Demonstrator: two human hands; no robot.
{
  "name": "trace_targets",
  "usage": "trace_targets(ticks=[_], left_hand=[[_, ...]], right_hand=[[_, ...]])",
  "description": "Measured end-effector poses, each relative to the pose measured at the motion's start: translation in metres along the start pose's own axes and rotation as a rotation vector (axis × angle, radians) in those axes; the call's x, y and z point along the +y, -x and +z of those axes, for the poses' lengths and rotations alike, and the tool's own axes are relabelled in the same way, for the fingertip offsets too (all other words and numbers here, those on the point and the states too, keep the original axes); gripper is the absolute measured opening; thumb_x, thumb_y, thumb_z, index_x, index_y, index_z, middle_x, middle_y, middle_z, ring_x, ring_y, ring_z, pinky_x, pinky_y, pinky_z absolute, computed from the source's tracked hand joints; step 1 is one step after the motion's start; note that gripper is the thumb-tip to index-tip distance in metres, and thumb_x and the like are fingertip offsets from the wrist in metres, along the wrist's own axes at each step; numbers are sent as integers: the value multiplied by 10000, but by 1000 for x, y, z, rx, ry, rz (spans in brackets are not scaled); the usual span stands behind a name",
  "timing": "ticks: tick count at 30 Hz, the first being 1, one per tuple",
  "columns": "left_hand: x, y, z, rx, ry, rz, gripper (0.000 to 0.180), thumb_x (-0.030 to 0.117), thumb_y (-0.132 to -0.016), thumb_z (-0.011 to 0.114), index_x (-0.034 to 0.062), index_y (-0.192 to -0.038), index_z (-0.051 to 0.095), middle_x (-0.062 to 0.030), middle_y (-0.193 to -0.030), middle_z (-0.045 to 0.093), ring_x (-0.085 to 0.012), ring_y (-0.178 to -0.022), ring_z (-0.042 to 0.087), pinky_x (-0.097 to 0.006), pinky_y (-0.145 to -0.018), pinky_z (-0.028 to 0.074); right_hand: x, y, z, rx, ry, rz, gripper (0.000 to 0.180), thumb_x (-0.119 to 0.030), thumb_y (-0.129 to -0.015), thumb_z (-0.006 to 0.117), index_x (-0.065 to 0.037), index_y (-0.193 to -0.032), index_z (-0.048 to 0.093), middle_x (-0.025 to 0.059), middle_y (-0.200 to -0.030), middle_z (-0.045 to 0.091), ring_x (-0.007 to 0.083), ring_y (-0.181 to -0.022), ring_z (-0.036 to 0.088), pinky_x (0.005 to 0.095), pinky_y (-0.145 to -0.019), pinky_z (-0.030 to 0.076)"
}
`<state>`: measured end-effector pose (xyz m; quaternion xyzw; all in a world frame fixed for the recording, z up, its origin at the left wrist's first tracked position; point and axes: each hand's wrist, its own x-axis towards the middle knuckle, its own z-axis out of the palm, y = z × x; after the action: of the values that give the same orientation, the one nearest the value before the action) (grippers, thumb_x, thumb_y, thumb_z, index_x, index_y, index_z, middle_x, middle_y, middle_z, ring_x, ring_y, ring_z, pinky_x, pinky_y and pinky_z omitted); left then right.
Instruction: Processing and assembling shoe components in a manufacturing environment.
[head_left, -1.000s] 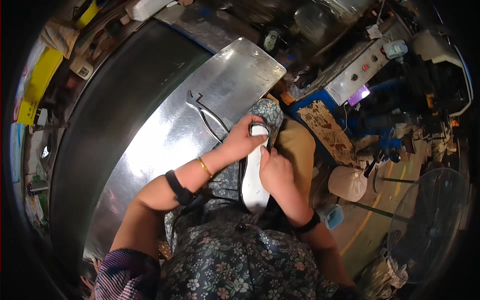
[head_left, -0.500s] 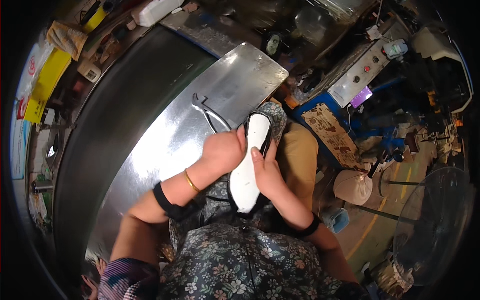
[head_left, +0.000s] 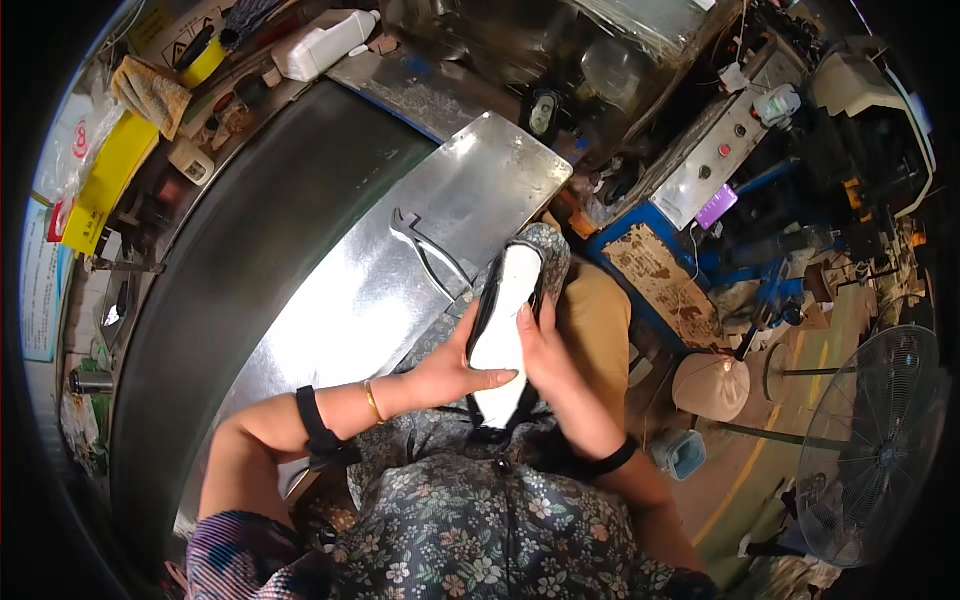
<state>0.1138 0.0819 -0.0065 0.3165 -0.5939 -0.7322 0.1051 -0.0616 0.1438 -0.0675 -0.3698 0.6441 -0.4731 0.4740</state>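
Note:
A half-made shoe (head_left: pixel 497 345) rests over my lap with its white sole side up and black upper material round the edge. Gripping its left side, my left hand (head_left: pixel 447 375) lays its thumb across the lower part of the white sole. On the opposite edge my right hand (head_left: pixel 548 352) holds the shoe, thumb on the white surface and fingers along the dark side. Most fingertips are hidden beneath the shoe. Metal lasting pincers (head_left: pixel 432 256) lie on the shiny metal plate (head_left: pixel 345 275) just beyond my left hand, untouched.
Left of the plate curves a dark conveyor belt (head_left: pixel 240 230). A blue-framed machine with a button panel (head_left: pixel 712 165) stands at the far right. Lower right are a standing fan (head_left: pixel 880 450), a blue bin (head_left: pixel 682 453) and a beige round cover (head_left: pixel 712 385). Another dark shoe (head_left: pixel 543 112) sits beyond the plate.
My left hand has gone from a closed grip at the shoe's upper left edge to lower down, its thumb now across the sole. The right hand keeps its hold.

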Motion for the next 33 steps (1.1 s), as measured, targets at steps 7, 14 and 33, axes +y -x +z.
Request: trace_targets(ticks=[7, 14, 33], left_hand=[[17, 25, -23, -369, -96, -245, 1017, 354, -890, 798, -19, -1606, 180, -204, -1485, 506, -246, -1345, 510, -356, -1125, 394], [-5, 38, 8, -218, -454, -248, 814, 553, -925, 642, 120, -1560, 375, -234, -1281, 661, -381, -1121, 665, -398, -980, 504], [-21, 38, 16, -69, -19, -237, 795, 333, -849, 842, 23, -1481, 473, -109, -1191, 713, -148, -1071, 660, -298, -957, 506]], right_hand=[[-105, -79, -53, 76, 754, -433, 352, -366, -989, 616, -32, -1093, 658, 189, -1016, 686, 389, -991, 654, 469, -857, 511], [-5, -147, 129, -301, 1314, -433, 565, -435, -954, 590, 85, -1165, 657, 277, -1181, 645, 424, -1161, 609, 469, -1019, 482], [-129, 68, -110, -928, 605, 428, 481, -414, -1050, 496, 1, -1272, 593, 110, -968, 683, 266, -989, 670, 393, -906, 503]])
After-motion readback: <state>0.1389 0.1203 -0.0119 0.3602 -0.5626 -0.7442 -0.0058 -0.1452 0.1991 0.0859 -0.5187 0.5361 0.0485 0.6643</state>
